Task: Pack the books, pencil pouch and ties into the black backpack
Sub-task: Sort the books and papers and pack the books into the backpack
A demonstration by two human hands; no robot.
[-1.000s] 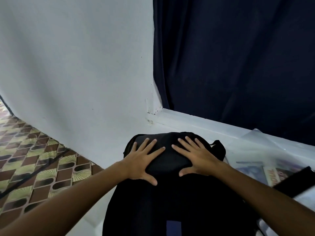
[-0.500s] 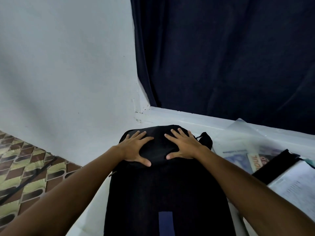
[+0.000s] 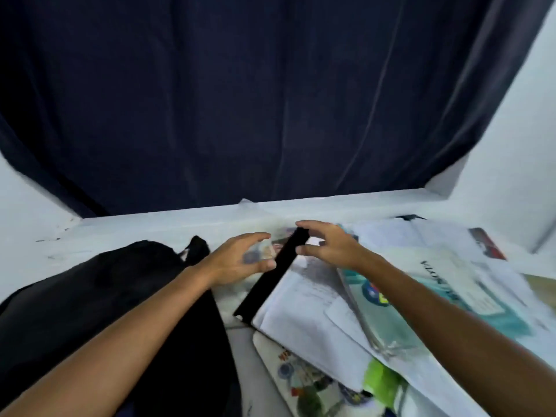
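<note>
Both hands hover over the top end of a white book with a black spine (image 3: 272,278), one to each side, which I read as lining up a two-handed lift. Left hand (image 3: 240,261) has its fingers spread and loosely curved, holding nothing. Right hand (image 3: 328,246) is arched over the spine's far end, fingers part-curled; motion blur stops me saying whether the fingertips touch it, but it grips nothing that I can see. Black backpack (image 3: 99,299) lies flat at the left, just beside the pile and within easy reach; I cannot tell whether it is unzipped. Count: one backpack, two hands, and at least four overlapping books or printed sheets, among them a teal-covered book (image 3: 436,293) and a book with cartoon figures (image 3: 304,383) nearest me. Pencil pouch and ties: not identified. Dark curtain (image 3: 270,100) hangs behind.
</note>
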